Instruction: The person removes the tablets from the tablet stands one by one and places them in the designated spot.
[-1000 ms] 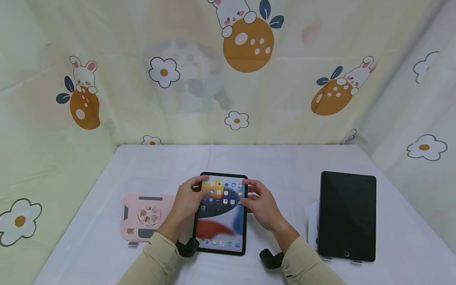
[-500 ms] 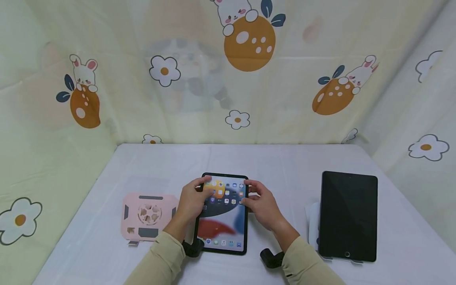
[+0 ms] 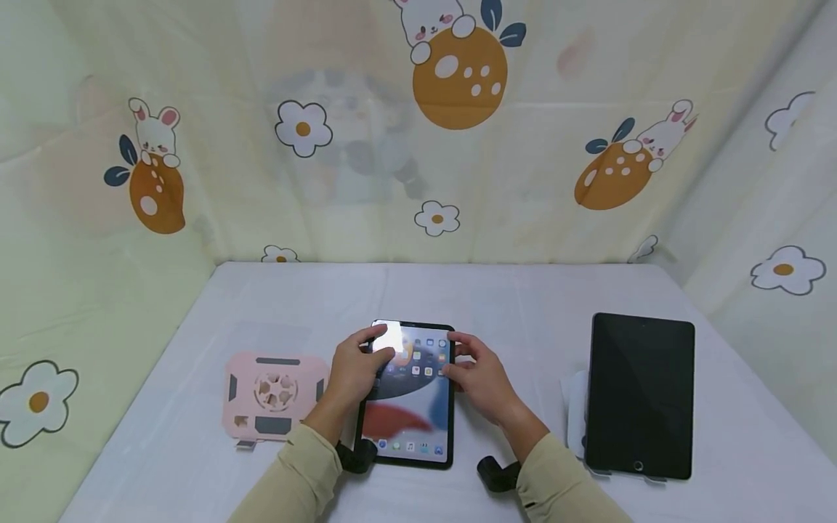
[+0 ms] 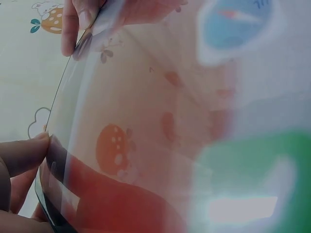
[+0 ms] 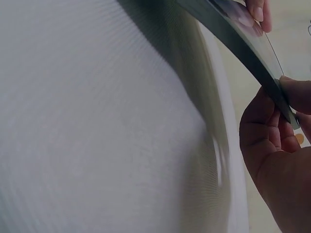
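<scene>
A tablet (image 3: 407, 425) with a lit home screen stands between my hands in the middle of the table, its screen facing me. My left hand (image 3: 349, 374) grips its upper left edge, thumb over the screen and index finger at the corner. On the opposite edge my right hand (image 3: 485, 379) pinches the tablet, thumb in front. The right wrist view shows the thin dark tablet edge (image 5: 243, 53) between thumb and curled fingers (image 5: 274, 131). Reflections cover the glossy screen (image 4: 141, 97) in the left wrist view. A bright glare patch lies at its top left in the head view.
Left of the tablet is a pink case-like panel (image 3: 242, 392) with grey pads and a round cut-out pattern. At the right a dark-screened tablet (image 3: 641, 396) leans on a clear stand, a pale object (image 3: 577, 407) behind it. Patterned curtains (image 3: 523, 181) surround the white table (image 3: 510, 298).
My left hand has shifted slightly right along with the tablet's left edge. The tablet's top has tipped a little, and a white glare has appeared on its screen. The right hand has hardly moved.
</scene>
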`<state>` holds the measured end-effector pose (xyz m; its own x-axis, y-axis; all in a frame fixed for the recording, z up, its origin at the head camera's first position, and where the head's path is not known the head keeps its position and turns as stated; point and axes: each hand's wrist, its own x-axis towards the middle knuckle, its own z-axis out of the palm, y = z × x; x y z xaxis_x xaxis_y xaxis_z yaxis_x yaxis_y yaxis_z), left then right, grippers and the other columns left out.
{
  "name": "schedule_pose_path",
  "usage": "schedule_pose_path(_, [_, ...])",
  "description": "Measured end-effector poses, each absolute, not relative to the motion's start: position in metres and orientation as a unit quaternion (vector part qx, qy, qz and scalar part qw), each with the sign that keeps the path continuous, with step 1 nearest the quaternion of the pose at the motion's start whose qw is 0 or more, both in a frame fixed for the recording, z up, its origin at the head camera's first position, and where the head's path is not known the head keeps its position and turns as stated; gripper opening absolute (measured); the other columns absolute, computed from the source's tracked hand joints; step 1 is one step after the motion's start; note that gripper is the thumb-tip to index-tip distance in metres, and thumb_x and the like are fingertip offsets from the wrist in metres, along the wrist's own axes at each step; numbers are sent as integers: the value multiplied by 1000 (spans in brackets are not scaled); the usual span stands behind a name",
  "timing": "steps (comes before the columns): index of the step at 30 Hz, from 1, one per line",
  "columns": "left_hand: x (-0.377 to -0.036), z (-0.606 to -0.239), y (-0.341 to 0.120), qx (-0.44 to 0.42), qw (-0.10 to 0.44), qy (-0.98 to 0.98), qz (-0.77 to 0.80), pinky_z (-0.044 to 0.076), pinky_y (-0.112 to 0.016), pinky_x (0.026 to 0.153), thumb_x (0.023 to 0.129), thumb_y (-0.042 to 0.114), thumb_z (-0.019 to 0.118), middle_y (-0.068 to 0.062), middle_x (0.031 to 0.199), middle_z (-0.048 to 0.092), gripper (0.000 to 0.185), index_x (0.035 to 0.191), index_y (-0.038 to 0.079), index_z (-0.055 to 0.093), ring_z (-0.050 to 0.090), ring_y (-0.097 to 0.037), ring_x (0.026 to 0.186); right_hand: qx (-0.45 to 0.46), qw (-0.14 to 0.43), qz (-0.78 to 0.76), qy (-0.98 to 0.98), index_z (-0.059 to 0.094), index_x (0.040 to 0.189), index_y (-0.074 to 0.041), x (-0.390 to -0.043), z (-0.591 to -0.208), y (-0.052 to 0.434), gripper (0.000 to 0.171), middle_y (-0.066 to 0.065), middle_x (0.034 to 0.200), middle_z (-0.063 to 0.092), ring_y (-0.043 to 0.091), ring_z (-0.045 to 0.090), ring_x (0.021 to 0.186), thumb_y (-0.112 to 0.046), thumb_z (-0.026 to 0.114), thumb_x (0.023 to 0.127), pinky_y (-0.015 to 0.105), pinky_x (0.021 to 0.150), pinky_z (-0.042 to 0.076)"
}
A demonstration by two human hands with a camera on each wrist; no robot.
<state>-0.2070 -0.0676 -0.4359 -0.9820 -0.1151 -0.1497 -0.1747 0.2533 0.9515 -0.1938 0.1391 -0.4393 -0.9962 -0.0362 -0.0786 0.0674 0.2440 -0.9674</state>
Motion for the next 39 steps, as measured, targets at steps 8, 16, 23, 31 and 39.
schedule_pose_path(8, [-207, -434, -68, -58, 19, 811, 582, 51, -43, 90, 91, 24, 73, -13, 143, 53, 51, 140, 16, 60, 56, -30, 117, 12, 42, -604, 795, 48, 145, -8, -194, -440, 140, 55, 15, 116, 56, 22, 66, 89, -5, 69, 93, 33, 74, 57])
schedule_pose_path(16, [-204, -434, -69, -42, 21, 829, 557, 51, -45, 92, 92, 29, 72, -14, 148, 48, 65, 150, 13, 47, 55, -33, 118, 15, 39, -591, 806, 45, 148, -9, -192, -441, 141, 61, 18, 132, 54, 28, 66, 103, -18, 72, 94, 39, 84, 57])
schedule_pose_path(23, [-198, -434, -71, -43, 40, 846, 530, 48, -54, 98, 93, 32, 71, -18, 147, 48, 67, 152, 13, 44, 50, -40, 130, 11, 35, -584, 811, 43, 149, -8, -190, -441, 142, 66, 19, 140, 50, 30, 66, 107, -18, 74, 92, 40, 86, 56])
schedule_pose_path(31, [-196, -432, -73, -40, 60, 861, 503, 40, -59, 104, 93, 33, 72, -21, 151, 43, 68, 152, 15, 43, 41, -43, 136, 5, 38, -566, 824, 39, 152, -11, -188, -444, 139, 71, 19, 141, 51, 32, 63, 112, -21, 75, 92, 42, 89, 55])
schedule_pose_path(39, [-193, -431, -76, -35, 68, 861, 502, 39, -59, 105, 92, 35, 73, -21, 152, 42, 71, 152, 14, 42, 41, -42, 136, -2, 36, -553, 833, 39, 153, -10, -185, -443, 134, 73, 18, 137, 56, 32, 57, 120, -21, 75, 91, 46, 98, 50])
